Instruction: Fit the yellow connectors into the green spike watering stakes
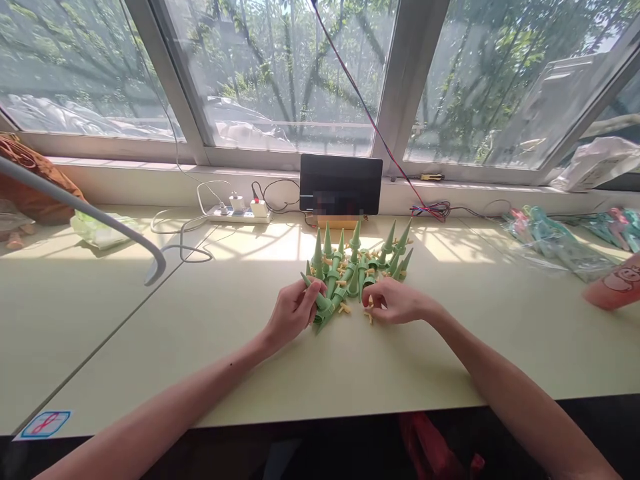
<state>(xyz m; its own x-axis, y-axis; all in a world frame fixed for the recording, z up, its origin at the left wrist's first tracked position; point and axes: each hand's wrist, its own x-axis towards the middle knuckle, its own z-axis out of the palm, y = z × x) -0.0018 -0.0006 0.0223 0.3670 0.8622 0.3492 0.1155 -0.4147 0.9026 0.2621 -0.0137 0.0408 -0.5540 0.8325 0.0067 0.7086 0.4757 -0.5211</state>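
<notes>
My left hand (pixel 295 311) is closed around a green cone-shaped plastic watering spike (pixel 321 301), its pointed end sticking up past the thumb. Right of it, my right hand (pixel 395 301) hovers low over the table, thumb and forefinger pinched at a small yellow T-shaped valve, partly hidden by the fingers. Another yellow valve (pixel 369 319) lies just under that hand. Beyond both hands spreads a cluster of green spikes (pixel 355 243), several upright and others lying down, with yellow valves among them. A loose yellow valve (pixel 345 309) lies between the hands.
A black tablet (pixel 341 183) on a stand is behind the cluster. A power strip (pixel 240 213) with plugs and cables lies to its left. A grey curved bar (pixel 100 207) crosses the left side. Plastic bags (pixel 550 243) and a pink cup (pixel 613 283) are at the right.
</notes>
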